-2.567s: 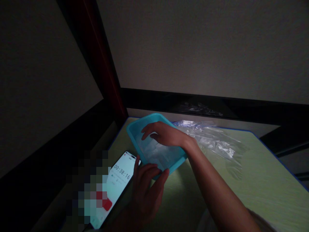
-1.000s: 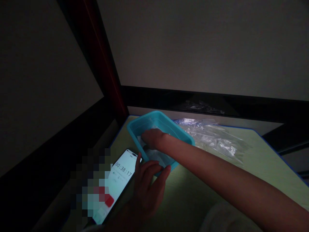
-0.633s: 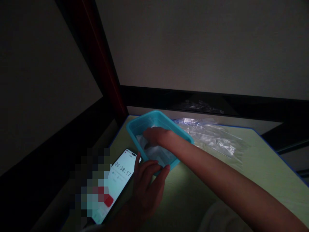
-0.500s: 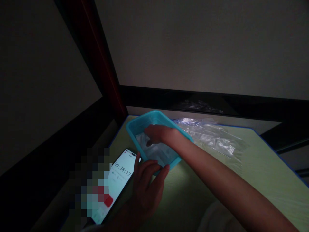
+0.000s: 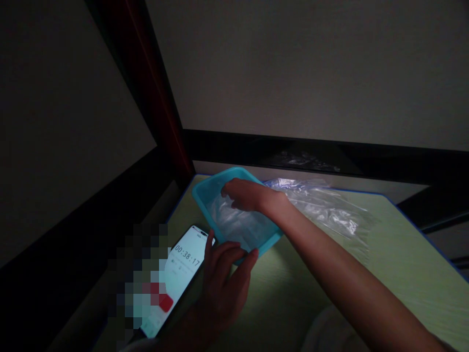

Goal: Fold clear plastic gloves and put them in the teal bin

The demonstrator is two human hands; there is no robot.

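A light-blue plastic basket (image 5: 207,208) sits on the table with crumpled clear plastic (image 5: 244,227) inside. My left hand (image 5: 225,274) grips its near rim, thumb at the near corner and fingers along the side. My right hand (image 5: 244,193) reaches over the right side into the basket, above the plastic. Its fingers are curled downward and bunched; whether they pinch a bit of the plastic is hidden by the hand and the dim light.
A lit phone (image 5: 183,264) showing a timer lies left of the basket, its lower left blurred out. Clear plastic bags (image 5: 326,210) are spread behind and right of the basket. The pale green table (image 5: 395,259) has a blue edge and meets a wall at the back.
My right hand has risen slightly and moved right inside the basket. The clear plastic beneath it looks more rumpled. My left hand and the basket have barely moved.
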